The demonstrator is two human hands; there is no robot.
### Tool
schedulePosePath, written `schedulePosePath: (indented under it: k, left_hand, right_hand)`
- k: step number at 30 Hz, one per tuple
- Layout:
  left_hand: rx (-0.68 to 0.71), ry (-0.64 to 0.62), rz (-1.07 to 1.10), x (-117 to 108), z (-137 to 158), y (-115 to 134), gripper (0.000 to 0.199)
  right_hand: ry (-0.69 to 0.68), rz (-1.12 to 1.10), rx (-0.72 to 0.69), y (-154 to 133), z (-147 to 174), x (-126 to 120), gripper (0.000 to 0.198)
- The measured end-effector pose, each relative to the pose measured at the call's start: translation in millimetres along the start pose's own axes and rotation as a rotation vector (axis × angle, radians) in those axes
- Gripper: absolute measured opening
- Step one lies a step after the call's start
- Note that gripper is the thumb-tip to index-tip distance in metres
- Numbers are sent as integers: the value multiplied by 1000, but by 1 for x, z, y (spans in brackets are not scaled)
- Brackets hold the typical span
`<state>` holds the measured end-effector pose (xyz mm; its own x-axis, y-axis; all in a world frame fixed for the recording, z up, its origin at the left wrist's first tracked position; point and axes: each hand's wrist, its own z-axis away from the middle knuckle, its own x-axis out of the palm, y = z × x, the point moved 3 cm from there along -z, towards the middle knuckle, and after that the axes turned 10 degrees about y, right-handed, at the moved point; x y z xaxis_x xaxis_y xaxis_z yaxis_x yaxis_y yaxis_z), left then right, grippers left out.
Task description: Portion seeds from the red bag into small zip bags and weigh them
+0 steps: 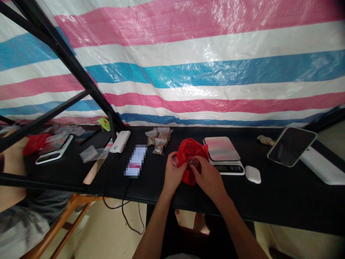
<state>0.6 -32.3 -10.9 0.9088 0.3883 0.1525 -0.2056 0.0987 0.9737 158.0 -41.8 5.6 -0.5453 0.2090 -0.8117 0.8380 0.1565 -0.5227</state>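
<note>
A red plastic bag (192,149) lies on the black table (283,194) in front of me. My left hand (174,173) grips its left side. My right hand (207,177) holds the bag's front, with a small clear packet pinched between the fingers of both hands at the bag's mouth. Just right of the bag stands a small digital kitchen scale (223,153) with nothing on its plate. Several small clear packets (159,138) filled with brown material lie behind and left of the bag.
A white earbud case (253,174) sits right of the scale, a propped tablet (291,145) farther right. A white power bank (120,141) with a cable lies left. At far left another person's arm (12,154) rests beside a second scale and a red bag (35,143).
</note>
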Motion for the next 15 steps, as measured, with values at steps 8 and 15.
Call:
schedulePosePath:
  k: [8, 15]
  left_hand:
    - [10, 16, 33, 4, -2, 1, 45]
    - [46, 26, 40, 1, -4, -4, 52]
  right_hand:
    - [-25, 102, -33, -4, 0, -1, 30]
    - [-30, -37, 13, 1, 1, -3, 29]
